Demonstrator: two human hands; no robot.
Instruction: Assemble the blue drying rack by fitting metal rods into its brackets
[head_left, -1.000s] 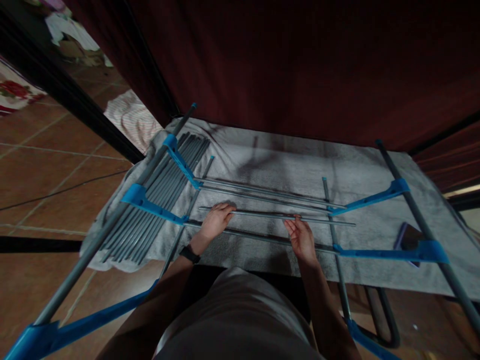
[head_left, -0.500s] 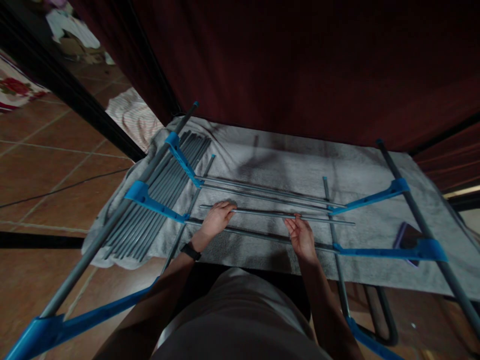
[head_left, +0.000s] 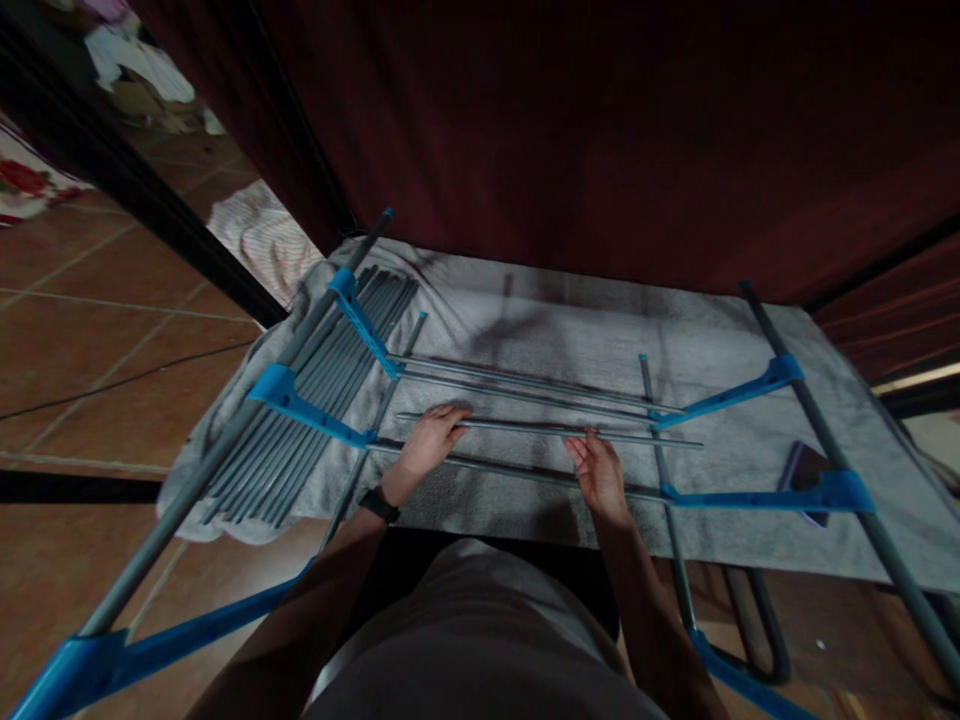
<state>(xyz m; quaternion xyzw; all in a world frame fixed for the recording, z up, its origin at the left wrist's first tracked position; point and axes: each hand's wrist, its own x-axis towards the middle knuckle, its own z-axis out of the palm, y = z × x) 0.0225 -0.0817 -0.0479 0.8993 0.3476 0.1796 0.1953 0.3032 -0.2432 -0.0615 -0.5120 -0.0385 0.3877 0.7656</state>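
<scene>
A thin grey metal tube (head_left: 517,428) lies across both my hands, nearly level and free at each end. My left hand (head_left: 435,437) is closed on it near its left end, palm down. Right of its middle, the fingertips of my right hand (head_left: 598,468) pinch the same tube from below. Around my hands stands a rack frame of grey poles with blue plastic brackets (head_left: 311,408). Beyond the held tube, two grey crossbars (head_left: 525,385) span the brackets; nearer to me another crossbar (head_left: 517,471) joins the front pair.
Many grey tubes (head_left: 322,400) lie side by side on the left of the grey blanket (head_left: 570,320). A dark phone with a purple edge (head_left: 806,480) rests at the right. A dark red curtain (head_left: 562,150) hangs behind. Tiled floor (head_left: 112,270) shows at left.
My hands keep the same hold on the tube, which has barely moved. The right side of the frame has shifted slightly left in view.
</scene>
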